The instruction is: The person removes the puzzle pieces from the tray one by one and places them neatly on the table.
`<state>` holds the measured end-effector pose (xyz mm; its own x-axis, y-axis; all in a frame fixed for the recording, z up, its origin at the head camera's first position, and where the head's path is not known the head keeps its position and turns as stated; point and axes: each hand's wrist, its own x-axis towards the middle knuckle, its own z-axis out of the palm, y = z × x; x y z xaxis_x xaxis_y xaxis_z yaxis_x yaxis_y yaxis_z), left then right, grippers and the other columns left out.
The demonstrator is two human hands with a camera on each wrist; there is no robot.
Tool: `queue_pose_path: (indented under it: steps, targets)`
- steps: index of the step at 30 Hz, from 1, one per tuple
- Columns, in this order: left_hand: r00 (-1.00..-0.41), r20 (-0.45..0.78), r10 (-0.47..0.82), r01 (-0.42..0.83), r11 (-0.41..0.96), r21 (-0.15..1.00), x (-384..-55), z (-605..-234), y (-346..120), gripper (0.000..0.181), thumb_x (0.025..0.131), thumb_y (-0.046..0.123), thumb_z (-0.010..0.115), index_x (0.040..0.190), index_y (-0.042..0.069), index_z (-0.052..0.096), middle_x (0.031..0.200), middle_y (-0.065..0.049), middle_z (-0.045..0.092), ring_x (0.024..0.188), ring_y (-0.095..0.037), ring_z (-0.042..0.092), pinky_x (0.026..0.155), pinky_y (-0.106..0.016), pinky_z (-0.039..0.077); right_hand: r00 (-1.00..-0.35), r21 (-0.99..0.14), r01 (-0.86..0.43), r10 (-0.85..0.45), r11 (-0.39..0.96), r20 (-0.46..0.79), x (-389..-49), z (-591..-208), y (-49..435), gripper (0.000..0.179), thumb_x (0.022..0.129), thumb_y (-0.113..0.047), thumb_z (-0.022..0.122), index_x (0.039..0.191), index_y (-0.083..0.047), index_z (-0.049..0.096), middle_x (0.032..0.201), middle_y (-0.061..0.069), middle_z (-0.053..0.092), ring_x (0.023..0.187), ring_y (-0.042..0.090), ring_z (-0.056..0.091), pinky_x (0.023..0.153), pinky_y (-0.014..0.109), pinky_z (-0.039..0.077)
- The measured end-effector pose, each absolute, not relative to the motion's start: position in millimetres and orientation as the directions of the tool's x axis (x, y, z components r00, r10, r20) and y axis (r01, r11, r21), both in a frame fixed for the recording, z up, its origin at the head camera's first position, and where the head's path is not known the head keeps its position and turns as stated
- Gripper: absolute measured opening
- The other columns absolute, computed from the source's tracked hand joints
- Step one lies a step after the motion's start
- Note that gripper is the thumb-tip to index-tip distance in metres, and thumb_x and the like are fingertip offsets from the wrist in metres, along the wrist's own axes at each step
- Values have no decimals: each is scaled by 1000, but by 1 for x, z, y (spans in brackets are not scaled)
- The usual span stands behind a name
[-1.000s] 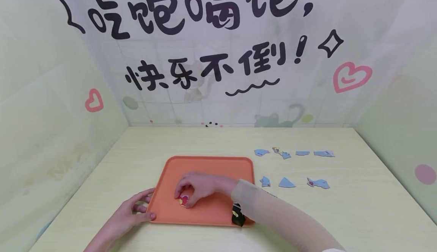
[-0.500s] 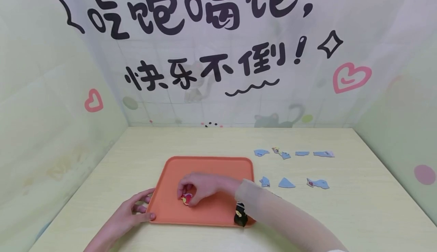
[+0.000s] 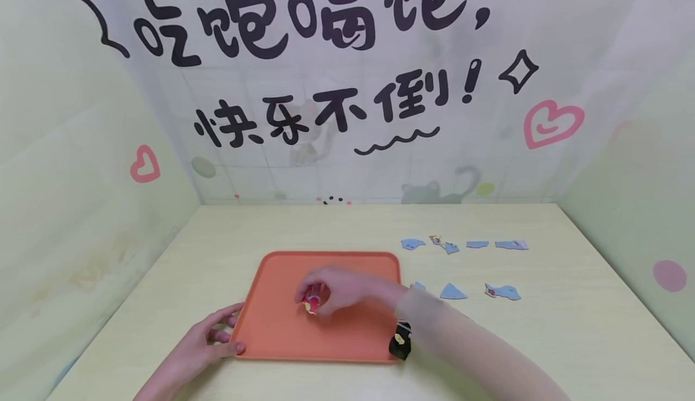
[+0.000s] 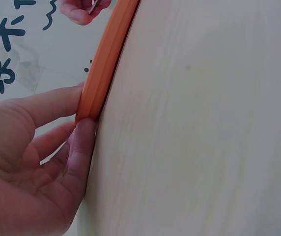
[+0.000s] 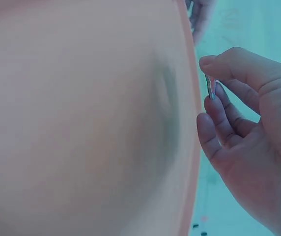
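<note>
My right hand (image 3: 339, 289) is over the orange tray (image 3: 326, 344), pinching a small red and yellow puzzle piece (image 3: 312, 303) between thumb and fingers. In the right wrist view the puzzle piece (image 5: 210, 86) appears edge-on at the fingertips, raised off the tray surface. At the tray's front left corner, my left hand (image 3: 209, 341) holds the rim. The left wrist view shows that hand's thumb and forefinger on either side of the tray's corner (image 4: 103, 69). No other piece shows on the tray, though the right forearm hides part of its right side.
Right of the tray lie several light blue puzzle pieces in two rows, among them a triangular piece (image 3: 453, 291) and a long piece (image 3: 511, 245). The right sleeve partly covers one piece (image 3: 418, 285). A black item (image 3: 400, 342) hangs by the right wrist. Printed walls surround the table (image 3: 570, 322).
My right hand has moved right and a little away across the tray, lifting the red and yellow puzzle piece with it. The left hand keeps its place on the tray corner.
</note>
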<state>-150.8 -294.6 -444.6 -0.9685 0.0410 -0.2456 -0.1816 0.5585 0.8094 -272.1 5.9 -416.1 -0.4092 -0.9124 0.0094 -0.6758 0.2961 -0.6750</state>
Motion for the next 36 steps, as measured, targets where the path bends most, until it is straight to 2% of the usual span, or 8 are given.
queue_pose_path:
  steps: [4, 10, 16, 22, 29, 36]
  targets:
    - [-965, -262, 22, -207, 549, 810, -151, -445, -294, 85, 79, 19, 82, 151, 10, 39, 127, -11, 51, 91, -12, 57, 76, -22, 45, -446, -694, -652, -895, 306, 24, -275, -413, 21, 28, 88, -15, 71, 116, -15, 67, 109, -6, 67, 94, 3, 57, 87, 20, 51]
    - [-965, -261, 33, -203, 541, 816, -151, -444, -294, 85, 79, 21, 82, 151, 10, 39, 129, -13, 50, 91, -12, 57, 77, -22, 45, -549, -732, -575, -836, 365, 15, -277, -405, 46, 29, 87, -11, 72, 116, -14, 68, 113, 0, 67, 96, 8, 59, 89, 29, 52]
    - [-964, -263, 32, -204, 544, 814, -151, -443, -295, 86, 79, 22, 82, 151, 11, 39, 129, -13, 50, 91, -12, 57, 77, -22, 45, -627, -705, -572, -778, 420, 46, -277, -400, 71, 31, 86, -13, 74, 116, -15, 68, 109, -6, 64, 96, 7, 60, 93, 37, 50]
    - [-963, -267, 37, -206, 542, 815, -151, -444, -295, 86, 79, 23, 82, 152, 11, 38, 130, -13, 50, 91, -12, 56, 77, -22, 45, -671, -694, -567, -738, 443, 77, -275, -401, 99, 31, 86, -13, 74, 116, -15, 68, 110, -6, 64, 96, 8, 60, 92, 33, 49]
    - [-963, -267, 40, -205, 535, 820, -150, -444, -294, 86, 78, 22, 82, 151, 10, 39, 129, -14, 50, 91, -12, 57, 77, -22, 46, -708, -664, -581, -694, 471, 127, -272, -404, 140, 28, 87, -17, 72, 115, -19, 68, 110, -5, 65, 92, 7, 61, 90, 39, 52]
    - [-965, -258, 44, -191, 555, 810, -152, -445, -295, 86, 79, 21, 82, 152, 10, 38, 129, -12, 52, 91, -11, 57, 77, -22, 45, -750, -632, -590, -632, 502, 197, -266, -408, 188, 34, 86, -11, 75, 118, -19, 66, 105, 0, 66, 93, 7, 59, 88, 38, 54]
